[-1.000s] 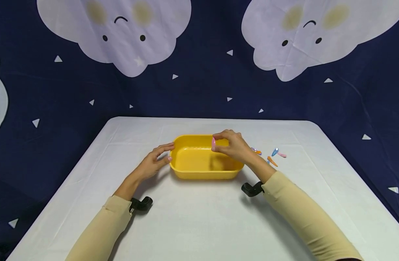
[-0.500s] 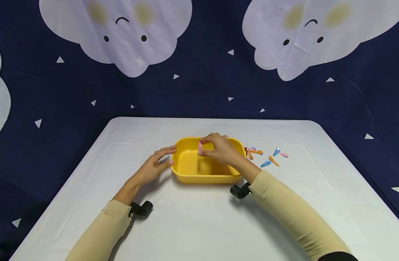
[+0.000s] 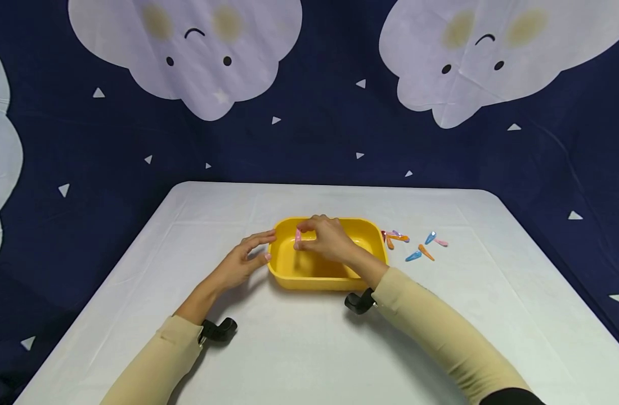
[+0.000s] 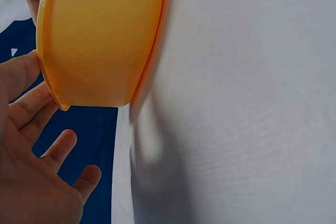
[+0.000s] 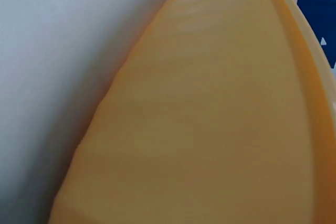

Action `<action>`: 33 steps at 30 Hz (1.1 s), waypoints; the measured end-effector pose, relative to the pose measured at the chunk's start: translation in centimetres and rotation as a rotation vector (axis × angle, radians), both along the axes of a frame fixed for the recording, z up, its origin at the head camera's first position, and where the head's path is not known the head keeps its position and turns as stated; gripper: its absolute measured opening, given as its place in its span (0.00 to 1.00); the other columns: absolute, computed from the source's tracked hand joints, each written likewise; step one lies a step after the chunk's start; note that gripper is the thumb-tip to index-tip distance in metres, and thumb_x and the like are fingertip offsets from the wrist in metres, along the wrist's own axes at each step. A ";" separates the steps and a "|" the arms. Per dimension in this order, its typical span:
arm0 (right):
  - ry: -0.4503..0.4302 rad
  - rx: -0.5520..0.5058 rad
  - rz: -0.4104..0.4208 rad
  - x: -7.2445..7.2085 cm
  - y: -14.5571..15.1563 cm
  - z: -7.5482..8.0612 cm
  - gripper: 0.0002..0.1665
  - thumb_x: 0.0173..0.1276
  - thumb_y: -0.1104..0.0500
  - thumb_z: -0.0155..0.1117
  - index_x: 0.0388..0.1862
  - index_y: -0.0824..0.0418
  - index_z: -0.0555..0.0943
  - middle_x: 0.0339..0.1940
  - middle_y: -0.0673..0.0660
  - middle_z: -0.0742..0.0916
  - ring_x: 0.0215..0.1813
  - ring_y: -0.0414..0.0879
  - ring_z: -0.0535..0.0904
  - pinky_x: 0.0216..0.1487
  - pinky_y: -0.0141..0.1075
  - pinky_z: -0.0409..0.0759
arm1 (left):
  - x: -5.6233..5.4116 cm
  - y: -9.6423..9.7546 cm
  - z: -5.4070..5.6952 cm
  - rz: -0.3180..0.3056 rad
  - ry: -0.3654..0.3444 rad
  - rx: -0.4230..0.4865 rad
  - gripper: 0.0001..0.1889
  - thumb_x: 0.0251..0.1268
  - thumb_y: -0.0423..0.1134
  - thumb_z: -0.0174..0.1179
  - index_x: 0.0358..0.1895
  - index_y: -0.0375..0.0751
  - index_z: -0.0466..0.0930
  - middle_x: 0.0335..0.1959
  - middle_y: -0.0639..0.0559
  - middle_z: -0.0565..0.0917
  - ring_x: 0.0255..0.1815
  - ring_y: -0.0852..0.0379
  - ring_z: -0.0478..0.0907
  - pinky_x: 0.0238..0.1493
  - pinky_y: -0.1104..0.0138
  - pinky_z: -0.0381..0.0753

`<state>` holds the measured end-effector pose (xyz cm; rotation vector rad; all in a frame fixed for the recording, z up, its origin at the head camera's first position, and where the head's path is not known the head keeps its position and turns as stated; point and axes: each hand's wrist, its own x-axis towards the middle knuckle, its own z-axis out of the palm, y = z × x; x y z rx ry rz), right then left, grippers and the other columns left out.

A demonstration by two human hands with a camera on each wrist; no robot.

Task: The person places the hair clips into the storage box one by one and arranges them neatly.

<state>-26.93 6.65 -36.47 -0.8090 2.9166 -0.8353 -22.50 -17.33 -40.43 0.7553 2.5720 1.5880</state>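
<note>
A yellow plastic basin [image 3: 317,284] sits on the white table. Inside it, toward the left end, my right hand [image 3: 330,239] pinches a pink hair clip [image 3: 297,237] between thumb and fingers. The clip is held upright. My left hand [image 3: 241,261] touches the basin's left end with fingers extended; in the left wrist view these fingers [image 4: 31,103] rest at the rim and the others are spread. The right wrist view is filled by the basin's outer wall [image 5: 199,103], which hides the right hand and the clip.
To the right of the basin lie several snap hair clips: a blue clip [image 3: 413,256], an orange clip [image 3: 426,252], another blue clip [image 3: 430,237], a pink clip [image 3: 441,243] and a small cluster [image 3: 397,236] near the rim. A dark blue cloud-print backdrop [image 3: 309,157] stands behind the table.
My right hand has moved left and lower into the basin, carrying the pink hair clip. The left hand stays at the basin's left end. Clips formerly behind the right arm now show.
</note>
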 end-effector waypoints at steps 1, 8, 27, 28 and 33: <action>-0.003 0.001 0.001 0.1 -0.1 0.0 0.29 0.58 0.44 0.69 0.56 0.56 0.80 0.51 0.53 0.86 0.56 0.49 0.75 0.64 0.48 0.64 | 0.1 0.0 0.0 -0.002 0.002 -0.002 0.21 0.67 0.37 0.56 0.63 0.39 0.71 0.72 0.47 0.64 0.75 0.42 0.52 0.74 0.41 0.47; -0.055 0.034 0.006 0.4 -1.4 -0.3 0.29 0.59 0.45 0.68 0.56 0.56 0.79 0.52 0.52 0.86 0.57 0.49 0.76 0.65 0.48 0.64 | 0.5 -0.2 -0.4 -0.005 -0.005 -0.008 0.22 0.67 0.38 0.56 0.63 0.40 0.70 0.72 0.48 0.64 0.76 0.42 0.51 0.73 0.40 0.47; -0.096 0.121 0.020 0.1 -3.7 -2.0 0.28 0.57 0.46 0.70 0.54 0.59 0.81 0.48 0.52 0.86 0.55 0.49 0.75 0.61 0.49 0.66 | 0.6 -0.1 -0.3 -0.015 -0.014 -0.006 0.23 0.67 0.39 0.56 0.64 0.39 0.70 0.73 0.49 0.63 0.76 0.43 0.50 0.73 0.40 0.48; -0.099 0.120 0.017 0.1 -3.7 -2.1 0.28 0.57 0.46 0.70 0.54 0.59 0.80 0.48 0.52 0.86 0.55 0.49 0.75 0.61 0.49 0.66 | 0.6 0.0 -0.3 -0.017 -0.013 -0.004 0.23 0.67 0.39 0.56 0.64 0.39 0.70 0.73 0.49 0.63 0.76 0.43 0.50 0.73 0.40 0.48; -0.111 0.107 -0.001 -0.1 -4.0 -2.4 0.29 0.58 0.46 0.69 0.55 0.59 0.80 0.49 0.53 0.86 0.55 0.49 0.75 0.61 0.48 0.66 | 0.6 0.0 -0.4 -0.010 -0.021 -0.002 0.22 0.67 0.38 0.56 0.63 0.39 0.70 0.73 0.49 0.63 0.76 0.43 0.50 0.73 0.41 0.47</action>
